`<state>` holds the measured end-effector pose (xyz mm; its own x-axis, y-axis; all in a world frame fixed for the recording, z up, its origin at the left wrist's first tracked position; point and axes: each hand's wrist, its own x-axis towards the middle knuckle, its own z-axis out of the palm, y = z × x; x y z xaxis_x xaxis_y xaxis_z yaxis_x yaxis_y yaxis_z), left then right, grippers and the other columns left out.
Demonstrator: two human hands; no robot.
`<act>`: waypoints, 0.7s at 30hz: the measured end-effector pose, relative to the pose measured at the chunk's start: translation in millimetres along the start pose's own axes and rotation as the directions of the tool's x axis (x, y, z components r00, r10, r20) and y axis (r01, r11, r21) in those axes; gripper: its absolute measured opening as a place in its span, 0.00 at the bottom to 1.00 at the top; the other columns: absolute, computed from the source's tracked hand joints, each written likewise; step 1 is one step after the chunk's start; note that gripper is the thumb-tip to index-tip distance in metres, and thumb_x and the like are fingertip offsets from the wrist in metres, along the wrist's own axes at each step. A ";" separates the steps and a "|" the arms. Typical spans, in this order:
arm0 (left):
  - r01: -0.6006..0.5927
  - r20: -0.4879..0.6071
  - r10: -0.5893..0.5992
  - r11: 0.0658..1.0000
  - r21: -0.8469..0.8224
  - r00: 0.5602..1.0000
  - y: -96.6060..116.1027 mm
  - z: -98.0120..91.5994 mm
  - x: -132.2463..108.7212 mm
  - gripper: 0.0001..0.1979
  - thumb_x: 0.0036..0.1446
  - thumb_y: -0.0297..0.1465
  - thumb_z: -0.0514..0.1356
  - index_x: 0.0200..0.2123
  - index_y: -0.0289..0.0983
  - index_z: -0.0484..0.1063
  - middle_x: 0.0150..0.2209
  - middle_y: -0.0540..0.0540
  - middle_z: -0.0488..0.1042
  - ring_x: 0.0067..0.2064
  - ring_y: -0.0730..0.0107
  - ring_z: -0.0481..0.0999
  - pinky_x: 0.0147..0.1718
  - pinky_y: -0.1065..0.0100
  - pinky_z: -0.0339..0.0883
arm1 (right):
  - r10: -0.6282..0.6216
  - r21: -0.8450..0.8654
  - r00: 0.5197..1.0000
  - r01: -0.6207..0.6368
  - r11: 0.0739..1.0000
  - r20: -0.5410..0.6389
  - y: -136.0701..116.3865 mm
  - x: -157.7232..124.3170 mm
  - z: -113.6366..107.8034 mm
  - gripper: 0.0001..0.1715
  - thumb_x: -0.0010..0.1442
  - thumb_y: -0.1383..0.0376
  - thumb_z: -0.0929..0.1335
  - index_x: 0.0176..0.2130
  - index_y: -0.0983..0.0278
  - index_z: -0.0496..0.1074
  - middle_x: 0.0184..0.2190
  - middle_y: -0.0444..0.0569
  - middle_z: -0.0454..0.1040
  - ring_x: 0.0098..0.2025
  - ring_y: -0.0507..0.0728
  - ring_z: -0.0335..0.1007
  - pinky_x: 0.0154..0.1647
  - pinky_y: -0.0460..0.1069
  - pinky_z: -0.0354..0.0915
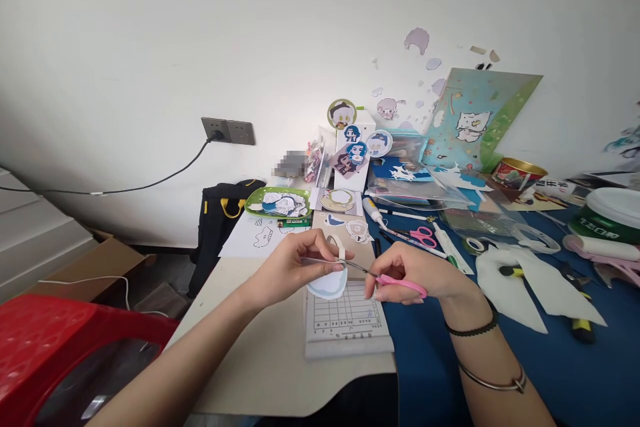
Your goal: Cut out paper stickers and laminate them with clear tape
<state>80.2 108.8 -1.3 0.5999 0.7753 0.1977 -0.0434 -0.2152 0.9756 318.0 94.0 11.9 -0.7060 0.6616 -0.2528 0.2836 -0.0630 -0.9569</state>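
Note:
Between its thumb and fingers, my left hand (299,259) pinches a white paper cutout (327,287) with a pale blue edge. A narrow pale strip of paper curls up beside the fingertips. My right hand (413,268) has its fingers in the handles of pink scissors (403,282). The scissor blades point left and reach the cutout near my left fingertips; whether they touch the paper is hard to tell. Below both hands lies a pad of printed forms (345,323) with a ruled grid.
Behind the hands are a green tray (254,203) of paper cutouts and character stickers (356,152). To the right, a glue bottle (373,209), another pair of pink scissors (424,236), white sheets (505,290) and a tub (613,210) crowd the blue mat. A red stool (65,340) stands left.

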 end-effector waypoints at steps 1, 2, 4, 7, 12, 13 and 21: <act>0.007 0.008 -0.007 1.000 0.000 1.000 0.4 -0.2 0.0 0.10 0.52 0.28 0.65 0.26 0.34 0.65 0.37 0.43 0.77 0.45 0.59 0.78 0.37 0.69 0.72 | 0.002 -0.007 1.000 -0.002 1.000 0.000 0.1 -0.2 -0.2 0.15 0.52 0.59 0.72 0.33 0.71 0.77 0.12 0.36 0.58 0.13 0.44 0.51 0.14 0.41 0.50; 0.014 0.015 -0.014 1.000 0.002 1.000 0.9 -0.4 0.0 0.10 0.52 0.28 0.65 0.26 0.34 0.65 0.38 0.43 0.77 0.46 0.59 0.78 0.37 0.69 0.72 | 0.002 -0.014 1.000 -0.002 1.000 0.001 0.3 -0.4 -0.5 0.15 0.52 0.59 0.72 0.33 0.71 0.77 0.12 0.37 0.58 0.13 0.44 0.51 0.14 0.41 0.50; 0.027 0.020 -0.028 1.000 0.008 0.999 1.8 -0.7 -0.1 0.10 0.52 0.29 0.65 0.26 0.34 0.65 0.38 0.43 0.77 0.46 0.59 0.78 0.38 0.69 0.72 | -0.002 -0.031 1.000 0.002 1.000 0.002 0.6 -1.0 -1.1 0.15 0.52 0.59 0.72 0.33 0.71 0.77 0.13 0.37 0.58 0.13 0.44 0.50 0.14 0.41 0.49; 0.048 0.026 -0.048 0.999 0.022 0.998 2.7 -0.8 -0.5 0.10 0.52 0.29 0.65 0.26 0.34 0.65 0.38 0.43 0.77 0.47 0.58 0.78 0.38 0.69 0.71 | -0.003 -0.060 1.000 0.004 0.998 0.013 1.3 -1.9 -1.5 0.15 0.52 0.59 0.72 0.34 0.71 0.77 0.13 0.37 0.58 0.14 0.44 0.50 0.15 0.41 0.48; 0.064 0.023 -0.065 0.997 0.035 0.998 2.5 -0.4 -1.1 0.11 0.51 0.30 0.65 0.25 0.35 0.65 0.39 0.42 0.77 0.46 0.58 0.78 0.38 0.68 0.71 | 0.026 -0.077 1.000 -0.027 0.997 -0.007 2.6 -2.3 0.3 0.12 0.53 0.62 0.71 0.34 0.70 0.77 0.13 0.37 0.57 0.15 0.44 0.48 0.15 0.42 0.47; 0.064 0.017 -0.064 0.997 0.036 0.998 2.4 -0.2 -1.0 0.11 0.51 0.30 0.65 0.25 0.35 0.65 0.39 0.42 0.77 0.46 0.58 0.78 0.38 0.68 0.71 | 0.030 -0.081 0.999 -0.032 0.996 -0.021 2.8 -2.0 0.9 0.11 0.53 0.63 0.71 0.34 0.70 0.77 0.14 0.37 0.56 0.15 0.44 0.47 0.15 0.42 0.46; 0.022 -0.064 -0.018 0.998 0.063 0.998 1.9 1.2 -1.0 0.10 0.50 0.30 0.66 0.30 0.35 0.67 0.39 0.44 0.75 0.49 0.57 0.76 0.41 0.66 0.70 | 0.027 -0.103 0.997 -0.034 0.994 -0.072 3.3 0.5 3.0 0.14 0.52 0.58 0.72 0.32 0.69 0.76 0.12 0.36 0.57 0.13 0.44 0.49 0.14 0.41 0.48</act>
<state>80.4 106.9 0.3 0.5483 0.8155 0.1855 0.0207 -0.2349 0.9718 316.6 91.9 8.2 -0.6500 0.7114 -0.2673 0.3726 -0.0082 -0.9279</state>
